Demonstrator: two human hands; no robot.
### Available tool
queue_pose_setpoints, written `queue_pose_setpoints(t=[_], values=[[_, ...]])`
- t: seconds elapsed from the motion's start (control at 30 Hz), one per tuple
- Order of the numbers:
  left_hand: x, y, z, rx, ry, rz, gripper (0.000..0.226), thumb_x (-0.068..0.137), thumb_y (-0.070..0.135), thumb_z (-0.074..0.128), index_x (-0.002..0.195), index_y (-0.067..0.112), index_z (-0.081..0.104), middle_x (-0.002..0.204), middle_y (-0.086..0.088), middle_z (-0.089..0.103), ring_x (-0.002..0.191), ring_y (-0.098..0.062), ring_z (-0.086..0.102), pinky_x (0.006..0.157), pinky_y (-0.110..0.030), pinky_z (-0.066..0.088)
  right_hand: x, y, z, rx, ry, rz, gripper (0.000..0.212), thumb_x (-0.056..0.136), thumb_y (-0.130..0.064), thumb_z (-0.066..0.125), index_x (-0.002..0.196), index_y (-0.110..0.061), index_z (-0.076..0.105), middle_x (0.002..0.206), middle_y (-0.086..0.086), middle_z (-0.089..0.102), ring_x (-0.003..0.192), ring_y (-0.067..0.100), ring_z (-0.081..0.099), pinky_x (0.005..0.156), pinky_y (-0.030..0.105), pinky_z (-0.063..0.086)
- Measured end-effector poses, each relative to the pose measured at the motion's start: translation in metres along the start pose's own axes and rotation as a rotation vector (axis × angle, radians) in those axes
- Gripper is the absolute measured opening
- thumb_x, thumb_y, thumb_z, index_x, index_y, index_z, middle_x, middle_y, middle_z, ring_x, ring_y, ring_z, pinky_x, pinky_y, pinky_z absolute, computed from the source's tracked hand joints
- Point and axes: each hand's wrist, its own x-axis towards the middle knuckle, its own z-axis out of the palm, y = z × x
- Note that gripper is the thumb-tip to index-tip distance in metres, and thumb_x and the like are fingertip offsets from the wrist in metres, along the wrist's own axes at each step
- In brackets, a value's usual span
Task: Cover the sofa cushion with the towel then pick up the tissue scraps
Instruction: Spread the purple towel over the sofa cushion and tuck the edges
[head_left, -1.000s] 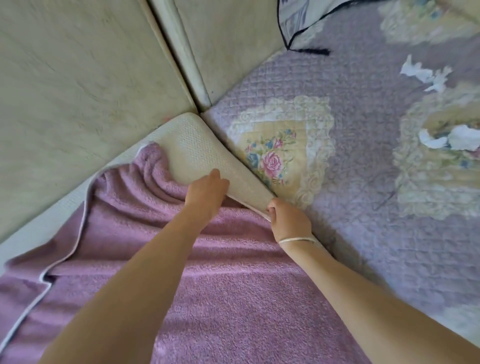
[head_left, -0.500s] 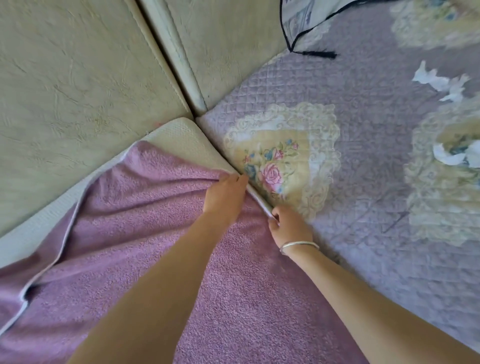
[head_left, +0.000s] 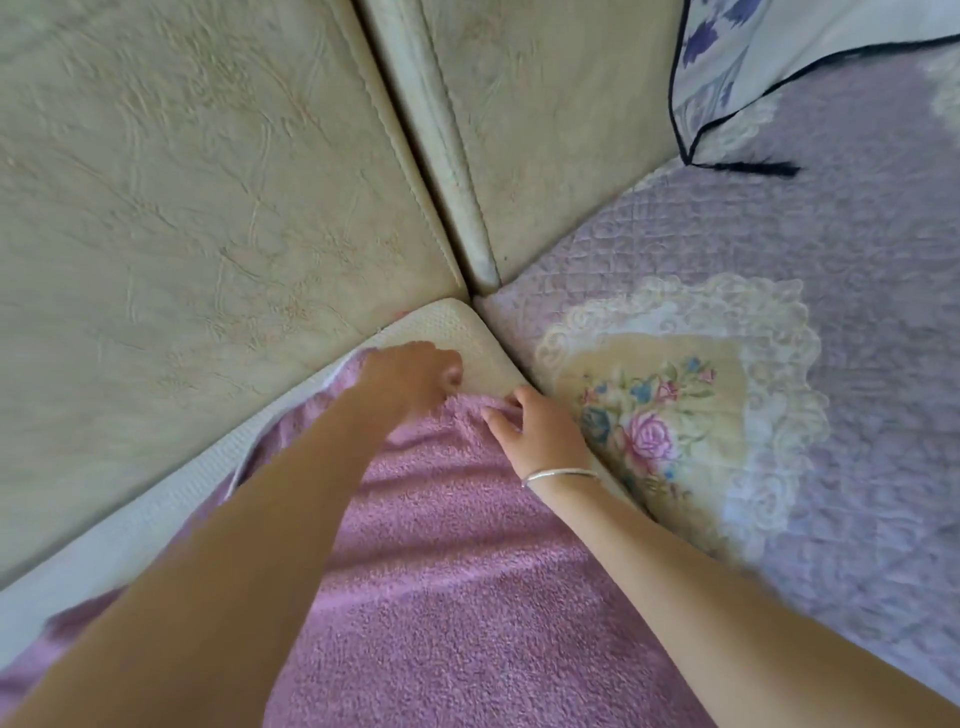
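A purple terry towel (head_left: 467, 582) lies spread over the cream sofa cushion (head_left: 457, 332), whose far corner still shows bare. My left hand (head_left: 410, 379) is closed on the towel's far edge near that corner. My right hand (head_left: 540, 426), with a silver bracelet on the wrist, pinches the towel's edge just to the right, beside the seam with the neighbouring seat. No tissue scraps are in view.
Cream leather back cushions (head_left: 208, 182) rise behind the seat. A lilac quilted cover with a rose patch (head_left: 675, 415) lies on the seat to the right. A white and blue pillow with black piping (head_left: 737, 67) sits at the top right.
Both hands have drawn the towel's edge farther toward the cushion's back corner, covering more of it. The view shifted left, so the tissue scraps on the right have left the frame.
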Motion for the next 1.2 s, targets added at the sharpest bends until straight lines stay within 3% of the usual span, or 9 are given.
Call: queue_pose_setpoints(t=[0.3, 0.4, 0.5, 0.67, 0.77, 0.83, 0.9, 1.07, 1.2], values=[[-0.004, -0.023, 0.031, -0.288, 0.004, 0.063, 0.017, 0.087, 0.005, 0.056, 0.103, 0.008, 0.06, 0.117, -0.012, 0.049, 0.107, -0.026, 0.049, 0.088, -0.033, 0.044, 0.018, -0.01, 0.022, 0.216, -0.075, 0.218, 0.008, 0.084, -0.02, 0.061, 0.079, -0.016, 0.056, 0.1, 0.012, 0.069, 0.099, 0.028, 0.06, 0.074, 0.027, 0.038], [0.0, -0.017, 0.027, -0.119, -0.07, 0.052, 0.017, 0.09, 0.012, 0.049, 0.105, 0.015, 0.057, 0.112, -0.006, 0.059, 0.103, -0.024, 0.054, 0.076, -0.031, 0.042, 0.021, -0.012, 0.028, 0.105, -0.155, 0.256, 0.003, 0.084, -0.019, 0.057, 0.083, -0.021, 0.055, 0.104, 0.01, 0.067, 0.102, 0.028, 0.058, 0.089, 0.034, 0.043], [-0.002, -0.009, 0.024, 0.173, 0.103, 0.064, 0.017, 0.092, 0.019, 0.044, 0.107, 0.017, 0.053, 0.101, -0.006, 0.066, 0.097, -0.026, 0.059, 0.067, -0.032, 0.037, 0.029, -0.019, 0.021, 0.022, -0.288, 0.225, 0.01, 0.085, -0.018, 0.055, 0.076, -0.015, 0.055, 0.083, 0.015, 0.06, 0.077, 0.025, 0.055, 0.077, 0.031, 0.041], [0.003, 0.0, 0.009, -0.023, 0.613, 0.029, 0.019, 0.092, 0.012, 0.046, 0.111, 0.014, 0.047, 0.094, -0.008, 0.066, 0.083, -0.031, 0.063, 0.052, -0.034, 0.036, 0.027, -0.029, -0.009, -0.001, 0.324, -0.077, 0.013, 0.087, -0.002, 0.05, 0.099, -0.003, 0.056, 0.104, 0.017, 0.057, 0.088, 0.034, 0.058, 0.073, 0.041, 0.045], [0.009, 0.014, 0.029, -0.129, 0.41, 0.012, 0.04, 0.093, 0.017, 0.048, 0.131, 0.015, 0.034, 0.134, -0.009, 0.048, 0.125, -0.029, 0.043, 0.082, -0.042, 0.045, 0.019, -0.016, 0.001, -0.312, 0.353, -0.021, 0.026, 0.083, 0.005, 0.049, 0.104, -0.006, 0.058, 0.107, 0.017, 0.056, 0.092, 0.035, 0.058, 0.077, 0.042, 0.045], [0.007, 0.013, 0.056, -0.109, 0.281, -0.009, 0.058, 0.096, 0.035, 0.038, 0.145, 0.014, 0.014, 0.156, -0.007, 0.012, 0.143, -0.026, 0.008, 0.113, -0.044, 0.018, 0.016, -0.008, 0.015, -0.465, 0.376, -0.05, 0.027, 0.079, -0.001, 0.054, 0.099, -0.012, 0.067, 0.101, 0.015, 0.066, 0.086, 0.033, 0.065, 0.074, 0.038, 0.053], [0.008, 0.005, 0.078, -0.141, 0.287, -0.01, 0.062, 0.097, 0.044, 0.025, 0.147, 0.018, -0.002, 0.157, -0.002, -0.007, 0.144, -0.021, -0.008, 0.117, -0.041, -0.001, 0.017, -0.009, 0.017, -0.604, 0.314, -0.146, 0.037, 0.08, -0.013, 0.042, 0.104, -0.019, 0.069, 0.106, 0.009, 0.071, 0.09, 0.025, 0.069, 0.075, 0.032, 0.056], [0.017, -0.002, 0.089, -0.224, 0.309, 0.026, 0.058, 0.098, 0.043, 0.019, 0.142, 0.027, -0.015, 0.157, 0.003, -0.011, 0.143, -0.017, -0.012, 0.115, -0.037, -0.007, 0.045, 0.001, 0.025, -0.607, -0.171, -0.11, 0.051, 0.099, -0.016, 0.018, 0.147, -0.015, 0.001, 0.157, 0.001, 0.014, 0.141, 0.017, 0.023, 0.112, 0.034, 0.025], [0.008, -0.005, 0.075, -0.417, 0.414, -0.032, 0.052, 0.096, 0.036, 0.038, 0.144, 0.019, 0.025, 0.152, -0.006, 0.023, 0.137, -0.025, 0.022, 0.11, -0.038, 0.024, 0.052, -0.003, 0.021, -0.631, -0.142, -0.077, 0.051, 0.1, -0.012, 0.021, 0.147, -0.017, 0.004, 0.152, 0.004, 0.024, 0.136, 0.023, 0.029, 0.11, 0.038, 0.028]])
